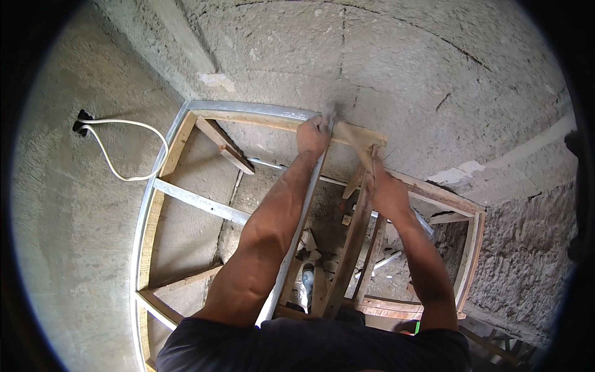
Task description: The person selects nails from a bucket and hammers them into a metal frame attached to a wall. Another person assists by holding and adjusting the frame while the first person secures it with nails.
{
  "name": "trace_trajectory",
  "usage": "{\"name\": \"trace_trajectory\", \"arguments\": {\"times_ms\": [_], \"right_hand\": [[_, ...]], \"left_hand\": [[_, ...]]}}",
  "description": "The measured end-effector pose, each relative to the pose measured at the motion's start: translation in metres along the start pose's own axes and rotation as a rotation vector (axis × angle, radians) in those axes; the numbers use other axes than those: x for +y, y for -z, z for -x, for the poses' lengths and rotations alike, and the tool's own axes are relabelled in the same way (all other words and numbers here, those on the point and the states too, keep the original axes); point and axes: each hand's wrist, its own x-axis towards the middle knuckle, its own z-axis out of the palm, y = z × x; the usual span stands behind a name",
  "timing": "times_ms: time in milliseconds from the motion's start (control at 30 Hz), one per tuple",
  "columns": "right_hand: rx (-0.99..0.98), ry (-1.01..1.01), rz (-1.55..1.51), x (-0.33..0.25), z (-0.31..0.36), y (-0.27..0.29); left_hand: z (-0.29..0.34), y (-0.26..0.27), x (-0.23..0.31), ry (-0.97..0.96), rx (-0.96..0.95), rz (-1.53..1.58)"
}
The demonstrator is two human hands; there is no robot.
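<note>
My right hand (pixel 389 193) is closed round the light wooden handle of a hammer (pixel 357 141). Motion blurs the hammer's dark head, close to the wall and just beside my left hand (pixel 313 136). That left hand is closed in a pinch at the upper end of a long metal profile (pixel 308 192), where it meets the frame's far edge. Whatever its fingertips grip, perhaps a nail, is too small and blurred to make out. A metal strip (pixel 260 110) runs along the wooden frame (pixel 365 134) there.
Rough concrete walls (pixel 403 74) border the frame. From a hole at the left hangs a looped white cable (pixel 129 180). A metal crosspiece (pixel 201 201) and a wooden brace (pixel 226 146) span the left side. Several wood offcuts and a bottle (pixel 308 279) lie below, between upright boards (pixel 353 248).
</note>
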Motion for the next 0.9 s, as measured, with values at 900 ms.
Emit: {"name": "trace_trajectory", "arguments": {"times_ms": [900], "right_hand": [[0.083, 0.001, -0.073, 0.0015, -0.0037, -0.0077]], "left_hand": [[0.0001, 0.0073, 0.0067, 0.207, 0.076, -0.132]]}}
